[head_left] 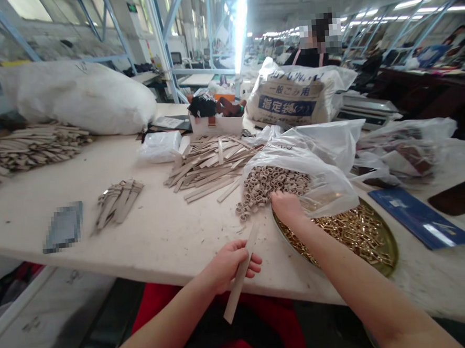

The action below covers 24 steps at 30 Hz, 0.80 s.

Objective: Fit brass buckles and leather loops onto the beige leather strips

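My left hand (233,264) grips a flat beige strap (242,273) between thumb and fingers, just over the table's front edge. Farther forward, my right hand (286,205) reaches to the heap of small beige loops (274,184) spilling from a clear plastic bag (331,183). Its fingers are bent against the loops, and their tips are hidden, so I cannot see whether a loop is between them. Under my right forearm lies a round tray (394,248) of gold metal buckles (350,235). Behind the loops is a loose pile of beige straps (212,162).
A small bundle of straps with metal pieces (119,202) lies at left, beside a blurred flat object (64,226). More straps (41,143) are stacked at far left near a big white sack (78,97). A blue folder (420,215) lies right of the tray. A person (311,48) is behind the printed sack (290,94).
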Each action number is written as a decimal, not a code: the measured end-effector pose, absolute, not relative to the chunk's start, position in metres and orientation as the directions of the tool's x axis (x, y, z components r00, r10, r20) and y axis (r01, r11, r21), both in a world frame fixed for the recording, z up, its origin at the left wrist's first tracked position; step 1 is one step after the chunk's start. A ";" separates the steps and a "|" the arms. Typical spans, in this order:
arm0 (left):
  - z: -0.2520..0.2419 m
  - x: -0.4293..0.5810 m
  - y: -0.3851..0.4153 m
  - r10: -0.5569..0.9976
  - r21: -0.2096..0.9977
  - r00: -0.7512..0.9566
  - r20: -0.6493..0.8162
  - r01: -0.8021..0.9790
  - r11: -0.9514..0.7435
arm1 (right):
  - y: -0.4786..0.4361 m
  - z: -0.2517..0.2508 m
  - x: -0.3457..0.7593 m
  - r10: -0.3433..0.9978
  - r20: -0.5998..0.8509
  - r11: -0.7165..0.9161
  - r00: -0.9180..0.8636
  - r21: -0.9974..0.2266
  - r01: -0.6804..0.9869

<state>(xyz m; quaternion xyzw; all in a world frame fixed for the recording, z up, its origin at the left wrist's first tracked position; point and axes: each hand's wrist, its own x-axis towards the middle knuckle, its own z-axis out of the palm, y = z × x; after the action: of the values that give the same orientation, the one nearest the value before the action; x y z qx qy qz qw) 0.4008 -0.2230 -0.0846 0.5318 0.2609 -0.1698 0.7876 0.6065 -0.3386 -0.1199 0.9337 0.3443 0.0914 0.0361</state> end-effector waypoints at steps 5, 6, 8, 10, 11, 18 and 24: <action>-0.078 0.393 -0.219 0.017 0.748 0.812 -0.584 0.530 0.399 | -0.342 -0.110 0.596 0.627 0.200 -0.770 0.753 0.013 0.638; -0.078 0.391 -0.218 0.018 0.747 0.813 -0.582 0.526 0.407 | -0.344 -0.109 0.589 0.608 0.208 -0.762 0.766 -0.115 0.637; -0.080 0.389 -0.217 0.011 0.744 0.817 -0.576 0.519 0.421 | -0.347 -0.110 0.567 0.546 0.143 -0.650 0.825 -0.549 0.526; -0.084 0.388 -0.217 0.011 0.755 0.825 -0.565 0.511 0.410 | -0.350 -0.114 0.540 0.534 -0.084 -0.370 0.841 -0.918 0.143; -0.087 0.388 -0.217 0.018 0.772 0.833 -0.554 0.505 0.387 | -0.350 -0.117 0.527 0.561 -0.195 -0.226 0.805 -0.971 -0.077; -0.105 0.387 -0.210 0.134 0.898 0.889 -0.438 0.439 0.025 | -0.345 -0.121 0.485 0.632 -0.394 0.131 0.667 -0.794 -0.593; -0.096 0.378 -0.202 0.106 0.850 0.875 -0.472 0.484 -0.209 | -0.352 -0.124 0.486 0.576 -0.348 0.045 0.740 -0.890 -0.454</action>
<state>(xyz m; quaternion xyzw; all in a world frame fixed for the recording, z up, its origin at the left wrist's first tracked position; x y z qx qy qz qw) 0.3779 -0.2021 -0.0962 0.7613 0.1939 -0.1579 0.5982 0.4862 -0.3516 -0.1236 0.5917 0.0515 -0.3569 -0.7210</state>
